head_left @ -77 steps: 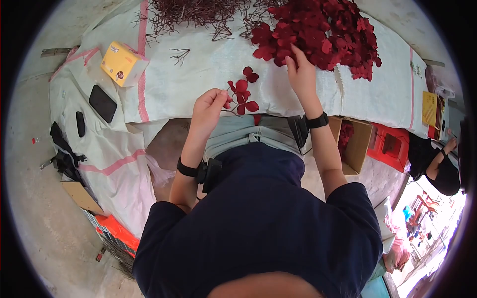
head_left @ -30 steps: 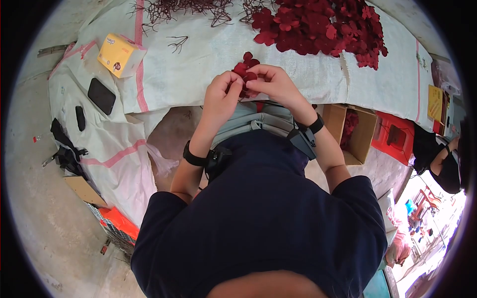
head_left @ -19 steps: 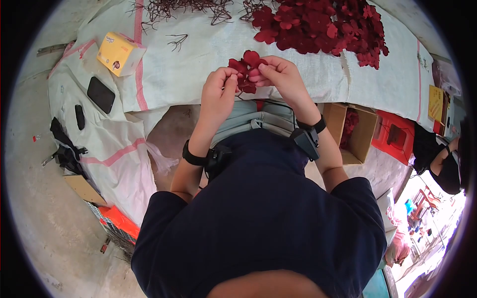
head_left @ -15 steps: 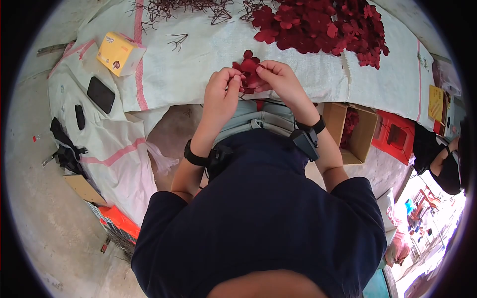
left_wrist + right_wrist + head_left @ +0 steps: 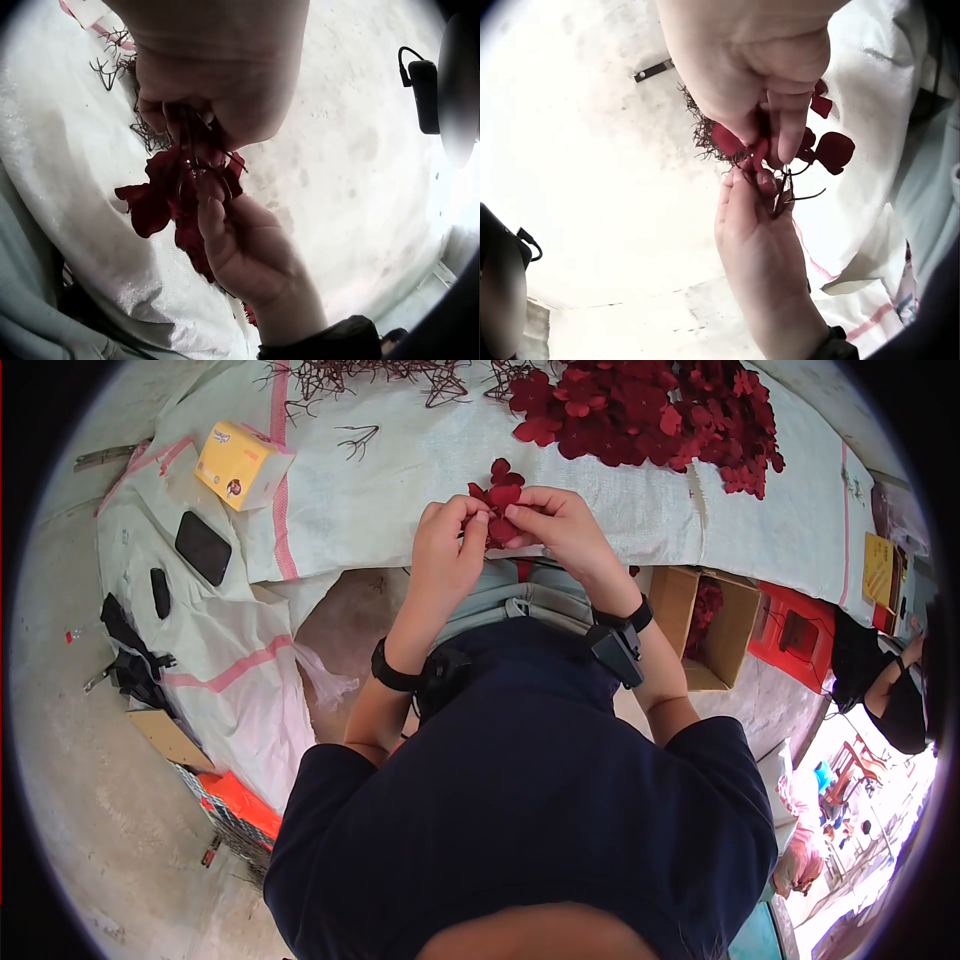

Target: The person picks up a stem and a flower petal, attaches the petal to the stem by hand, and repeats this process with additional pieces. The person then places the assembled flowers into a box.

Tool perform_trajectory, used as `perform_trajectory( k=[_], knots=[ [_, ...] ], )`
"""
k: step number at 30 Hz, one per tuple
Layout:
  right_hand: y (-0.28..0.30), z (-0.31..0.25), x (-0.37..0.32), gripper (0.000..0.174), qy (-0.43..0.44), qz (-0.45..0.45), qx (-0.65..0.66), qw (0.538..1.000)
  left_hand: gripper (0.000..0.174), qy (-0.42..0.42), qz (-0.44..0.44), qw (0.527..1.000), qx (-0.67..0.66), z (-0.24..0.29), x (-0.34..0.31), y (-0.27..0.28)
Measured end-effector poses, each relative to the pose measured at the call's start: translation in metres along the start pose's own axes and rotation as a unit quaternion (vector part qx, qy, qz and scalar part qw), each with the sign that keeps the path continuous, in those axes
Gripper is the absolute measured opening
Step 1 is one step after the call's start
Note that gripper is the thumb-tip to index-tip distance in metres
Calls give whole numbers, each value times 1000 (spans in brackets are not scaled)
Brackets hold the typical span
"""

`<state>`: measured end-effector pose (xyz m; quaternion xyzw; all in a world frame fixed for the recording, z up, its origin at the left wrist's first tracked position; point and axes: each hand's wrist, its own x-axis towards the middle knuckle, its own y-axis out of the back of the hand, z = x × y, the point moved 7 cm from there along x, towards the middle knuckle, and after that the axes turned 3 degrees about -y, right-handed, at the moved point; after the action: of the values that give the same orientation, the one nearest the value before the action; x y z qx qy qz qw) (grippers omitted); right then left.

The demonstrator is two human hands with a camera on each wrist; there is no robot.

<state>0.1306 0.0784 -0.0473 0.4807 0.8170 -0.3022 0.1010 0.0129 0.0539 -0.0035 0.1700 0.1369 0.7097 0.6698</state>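
In the head view both hands meet over the near edge of the covered table. My left hand (image 5: 448, 550) pinches a thin branched brown stem (image 5: 784, 196) bearing dark red artificial petals (image 5: 503, 493). From the other side, my right hand (image 5: 568, 532) pinches a red petal piece (image 5: 759, 150) against the stem, thumb and forefinger close to the left fingertips. Free twig ends stick out past the left fingers in the right wrist view. A heap of loose red flowers (image 5: 630, 420) lies beyond the right hand. Tangled bare stems (image 5: 430, 382) lie at the back, one small branched stem (image 5: 358, 442) apart.
White woven sheeting (image 5: 380, 510) covers the table. Left of the hands are a yellow pack (image 5: 235, 465) and a black phone (image 5: 204, 547). Below the right edge stand a cardboard box (image 5: 735, 630) with red pieces and a red stool (image 5: 815, 635).
The right hand has come from the flower heap to the left hand, and both have since worked at the stem. Lately the right fingers have shifted slightly on the petals; the left hand keeps its pinch.
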Motion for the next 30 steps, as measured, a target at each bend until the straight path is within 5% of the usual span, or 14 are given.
perform_trajectory(
  k=[10,14,21,30],
  knots=[
    [5,-8,-3,10,30,65,-24,997,7,52,-17,995,-84,-9,-3,-6],
    [-2,-20,-9,7,110,78,-18,991,6,73,-19,985,-153,0,-3,-5],
    [-12,-34,-19,6,192,117,-190,956,8,66,-11,985,-157,7,-1,-1],
    [-11,-36,-20,5,221,132,-190,947,7,71,-8,985,-155,5,-2,-1]
  ],
)
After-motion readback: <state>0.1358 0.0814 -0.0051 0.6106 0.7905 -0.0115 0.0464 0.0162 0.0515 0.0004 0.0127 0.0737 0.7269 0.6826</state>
